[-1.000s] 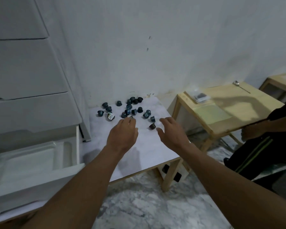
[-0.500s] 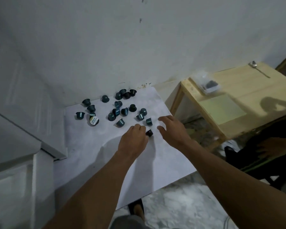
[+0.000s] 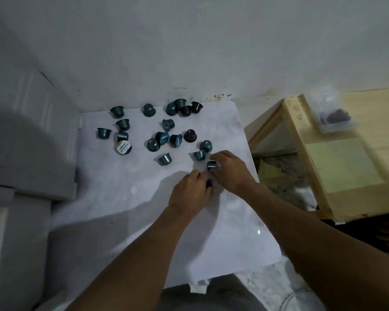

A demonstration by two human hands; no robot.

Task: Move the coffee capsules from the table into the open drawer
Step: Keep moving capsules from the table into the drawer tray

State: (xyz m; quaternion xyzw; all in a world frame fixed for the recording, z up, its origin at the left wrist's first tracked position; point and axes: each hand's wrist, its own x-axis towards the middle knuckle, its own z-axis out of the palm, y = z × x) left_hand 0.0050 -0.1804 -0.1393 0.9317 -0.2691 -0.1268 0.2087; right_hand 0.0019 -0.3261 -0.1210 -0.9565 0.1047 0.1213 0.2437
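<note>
Coffee capsules (image 3: 164,159) lie scattered on the counter (image 3: 121,198). The right hand (image 3: 231,173) pinches a teal capsule (image 3: 211,165) in its fingers (image 3: 219,155); the left hand (image 3: 189,194) curls its fingers round a dark capsule (image 3: 209,183).

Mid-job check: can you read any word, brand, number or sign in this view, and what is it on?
Nothing is sharp enough to quote.
On the cream-lidded capsule: dark print on the lid, too blurred to read.
On the blue-lidded capsule: pale print on the lid, too blurred to read.
On the second blue-lidded capsule beside it: faint print, unreadable.
No other lettering shows.
</note>
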